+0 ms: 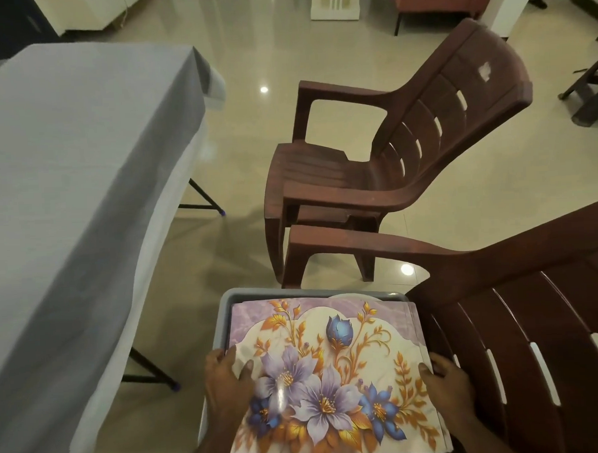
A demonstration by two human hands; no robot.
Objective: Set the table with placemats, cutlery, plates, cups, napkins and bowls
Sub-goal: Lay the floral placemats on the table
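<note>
A floral placemat (331, 372), purple and orange flowers on white, lies on top of a stack inside a grey bin (225, 301) at the bottom centre. My left hand (225, 383) grips its left edge, thumb on top. My right hand (443, 382) grips its right edge, thumb on top. More placemat edges show under the top one. The table (65, 175), covered with a grey cloth, stretches along the left side.
Two brown plastic armchairs stand to the right: one (400, 146) beyond the bin, one (521, 319) close beside it. The table's black folding legs (204, 199) stand on the glossy tiled floor. More furniture lines the far edge of the room.
</note>
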